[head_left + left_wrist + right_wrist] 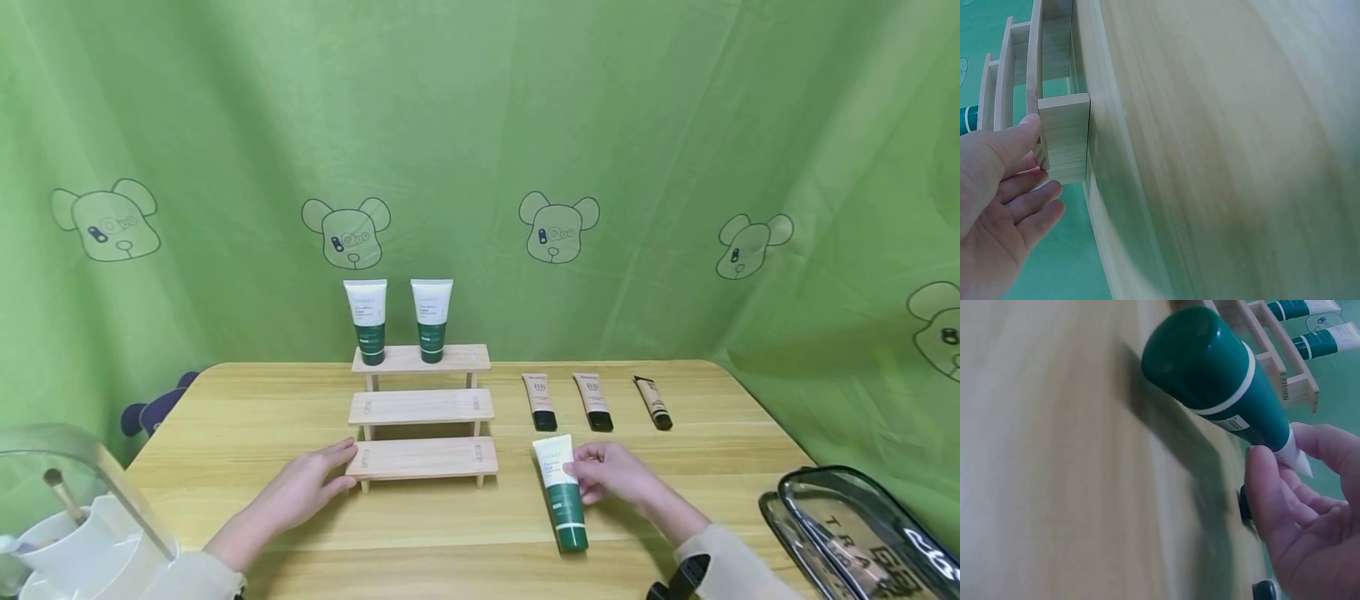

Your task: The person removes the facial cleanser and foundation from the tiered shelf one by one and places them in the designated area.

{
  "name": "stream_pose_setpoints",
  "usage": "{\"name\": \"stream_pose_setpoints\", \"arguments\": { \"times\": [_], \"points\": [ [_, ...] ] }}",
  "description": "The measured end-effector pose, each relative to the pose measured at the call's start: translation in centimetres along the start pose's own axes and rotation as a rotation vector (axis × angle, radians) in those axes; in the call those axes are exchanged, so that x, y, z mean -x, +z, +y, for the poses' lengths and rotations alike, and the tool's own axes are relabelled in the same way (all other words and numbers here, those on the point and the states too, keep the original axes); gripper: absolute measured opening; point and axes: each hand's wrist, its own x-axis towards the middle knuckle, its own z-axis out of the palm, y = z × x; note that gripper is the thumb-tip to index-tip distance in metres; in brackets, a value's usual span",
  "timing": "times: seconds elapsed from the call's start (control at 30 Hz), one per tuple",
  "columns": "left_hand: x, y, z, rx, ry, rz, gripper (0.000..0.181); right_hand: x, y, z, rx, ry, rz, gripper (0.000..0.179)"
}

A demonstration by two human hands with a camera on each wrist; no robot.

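My right hand (613, 475) pinches a white and green squeeze tube (564, 498) between thumb and fingers. The tube tilts with its green cap (1182, 356) toward me, above the table in the right wrist view. At the left end of a three-step wooden display stand (423, 460), my left hand (296, 493) grips the lowest step, thumb on top and a finger underneath; its other fingers are loosely bent in the left wrist view. Two matching tubes, a left one (368, 321) and a right one (431, 319), stand cap-down on the top step.
Two BB cream tubes (539, 402) (593, 402) and a smaller beige tube (654, 403) lie on the wooden table (262, 400) right of the stand. A clear black-edged pouch (855, 525) is at the right front, a white brush holder (97, 542) under a clear cover at left.
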Motion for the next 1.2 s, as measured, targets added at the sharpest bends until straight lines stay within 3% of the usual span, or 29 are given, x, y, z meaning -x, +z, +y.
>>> {"name": "stream_pose_setpoints", "arguments": {
  "times": [0.2, 0.5, 0.97, 1.07, 1.2],
  "points": [
    [0.0, -0.2, 0.2, 0.005, 0.003, -0.002, 0.046, 0.1, -0.1, 0.7, -0.046, 0.039, -0.055, 0.029],
    [-0.1, -0.2, 0.3, 0.003, -0.002, -0.007, 0.046, -0.2, -0.2, 1.3, -0.05, 0.098, -0.059, 0.028],
    [0.0, -0.1, 0.1, 0.008, -0.01, -0.008, 0.046, -0.3, -0.7, 1.6, -0.024, 0.119, -0.103, 0.031],
    [0.0, -0.1, 0.2, 0.006, -0.014, -0.009, 0.046, -0.2, -0.7, 1.6, -0.015, 0.114, -0.093, 0.037],
    [0.0, -0.2, 0.2, 0.007, -0.015, -0.009, 0.046, -0.2, -0.8, 1.4, 0.003, 0.099, -0.083, 0.058]
  ]
}}
